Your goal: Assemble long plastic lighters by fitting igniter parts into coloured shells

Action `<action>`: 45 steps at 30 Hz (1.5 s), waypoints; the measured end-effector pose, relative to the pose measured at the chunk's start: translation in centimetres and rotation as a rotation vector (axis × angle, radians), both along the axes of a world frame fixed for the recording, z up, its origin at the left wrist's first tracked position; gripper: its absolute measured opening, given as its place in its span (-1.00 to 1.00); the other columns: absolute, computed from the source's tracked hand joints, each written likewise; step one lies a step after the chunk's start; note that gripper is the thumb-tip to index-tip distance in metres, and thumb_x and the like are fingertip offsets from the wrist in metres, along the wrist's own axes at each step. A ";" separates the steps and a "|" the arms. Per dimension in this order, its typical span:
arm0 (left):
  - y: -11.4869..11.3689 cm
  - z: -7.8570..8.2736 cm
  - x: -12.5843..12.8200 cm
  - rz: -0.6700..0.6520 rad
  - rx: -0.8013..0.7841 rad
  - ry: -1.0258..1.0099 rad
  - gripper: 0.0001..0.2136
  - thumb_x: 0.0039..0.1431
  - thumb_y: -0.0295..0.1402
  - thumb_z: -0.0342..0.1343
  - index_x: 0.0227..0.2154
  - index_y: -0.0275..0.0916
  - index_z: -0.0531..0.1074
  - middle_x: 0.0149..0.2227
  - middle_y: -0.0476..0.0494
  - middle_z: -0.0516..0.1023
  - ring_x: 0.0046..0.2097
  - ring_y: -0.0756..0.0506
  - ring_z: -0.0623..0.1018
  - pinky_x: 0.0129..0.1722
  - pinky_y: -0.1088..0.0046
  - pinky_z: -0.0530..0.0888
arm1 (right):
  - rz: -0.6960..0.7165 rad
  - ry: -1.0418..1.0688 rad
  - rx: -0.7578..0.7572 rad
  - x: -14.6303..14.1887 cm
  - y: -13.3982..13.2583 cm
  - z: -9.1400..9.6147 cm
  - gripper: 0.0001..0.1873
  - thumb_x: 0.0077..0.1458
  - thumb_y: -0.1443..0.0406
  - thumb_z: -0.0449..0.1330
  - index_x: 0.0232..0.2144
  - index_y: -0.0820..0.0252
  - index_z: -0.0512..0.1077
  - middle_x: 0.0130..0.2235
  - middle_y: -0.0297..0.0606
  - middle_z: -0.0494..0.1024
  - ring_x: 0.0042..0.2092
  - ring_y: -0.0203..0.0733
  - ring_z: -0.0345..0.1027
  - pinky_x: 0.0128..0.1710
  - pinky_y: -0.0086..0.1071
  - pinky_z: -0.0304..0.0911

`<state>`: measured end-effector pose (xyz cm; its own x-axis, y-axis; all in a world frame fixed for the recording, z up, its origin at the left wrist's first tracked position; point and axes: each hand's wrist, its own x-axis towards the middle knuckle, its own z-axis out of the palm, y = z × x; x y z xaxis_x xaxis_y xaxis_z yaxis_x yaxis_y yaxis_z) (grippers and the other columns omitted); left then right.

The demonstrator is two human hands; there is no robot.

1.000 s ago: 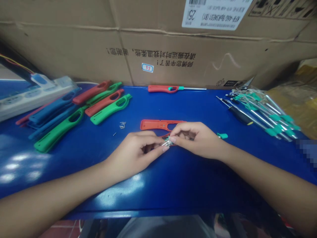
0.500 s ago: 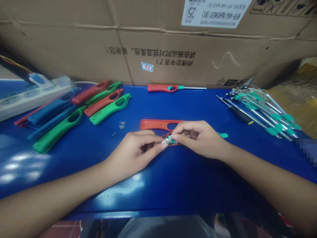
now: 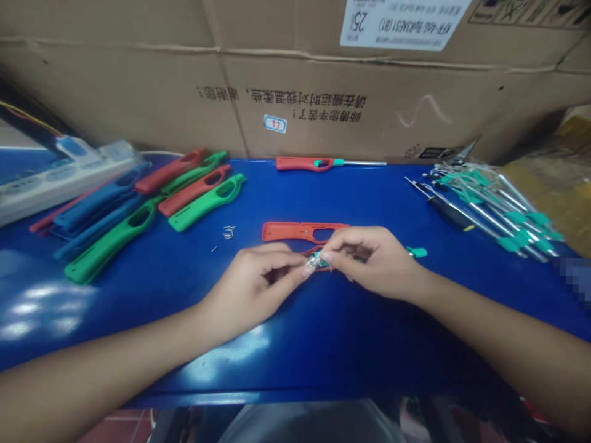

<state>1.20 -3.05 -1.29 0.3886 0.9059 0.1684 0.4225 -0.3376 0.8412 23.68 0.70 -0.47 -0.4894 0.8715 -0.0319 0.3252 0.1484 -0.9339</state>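
My left hand [image 3: 263, 280] pinches a small clear-and-metal lighter part [image 3: 312, 261] between thumb and fingertips. From the other side, the thumb and forefinger of my right hand [image 3: 376, 261] close on a small green piece [image 3: 322, 259] joined to or touching that part. Under the fingers lies a red lighter shell half [image 3: 306, 250], mostly covered by my hands. A green tip piece [image 3: 418, 252] sticks out past my right hand. Just behind rests another red shell half [image 3: 289, 231], its inside facing up, with a trigger hole.
Several small screws [image 3: 228, 232] lie left of the hands. Red, green and blue handle shells [image 3: 203, 203] are heaped at left by a white power strip [image 3: 92, 169]. An assembled red lighter [image 3: 300, 163] lies before the cardboard box [image 3: 152, 98]. At right are a screwdriver [image 3: 450, 213] and metal lighter tubes [image 3: 498, 212].
My right fingertips have shifted very slightly around the green piece. Both hands stay pinched at the same spot; the whole view has drifted a little.
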 end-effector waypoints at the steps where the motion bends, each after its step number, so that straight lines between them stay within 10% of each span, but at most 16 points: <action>1: 0.0 0.0 0.0 0.001 0.003 -0.002 -0.83 0.34 -0.30 0.20 -0.16 -0.20 0.68 -0.25 -0.12 0.67 -0.30 -0.03 0.60 -0.37 0.52 0.44 | 0.003 -0.003 0.005 0.0 0.0 0.0 -0.79 0.16 0.17 0.27 -0.38 0.21 0.54 -0.48 -0.32 0.49 -0.50 -0.35 0.27 -0.51 -0.44 0.19; 45: 0.6 0.6 -0.3 -0.076 -0.009 0.025 -0.83 0.37 -0.32 0.17 -0.17 -0.19 0.67 -0.34 -0.01 0.61 -0.34 0.03 0.53 -0.33 0.53 0.41 | 0.052 0.027 0.052 0.3 0.3 -0.3 -0.79 0.16 0.20 0.29 -0.38 0.24 0.59 -0.38 -0.20 0.61 -0.41 -0.27 0.40 -0.42 -0.39 0.29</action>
<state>0.85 -2.47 -0.66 0.4599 0.8752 0.1498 0.4171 -0.3619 0.8337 24.02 1.00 -0.75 -0.5339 0.8451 0.0266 0.2907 0.2130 -0.9328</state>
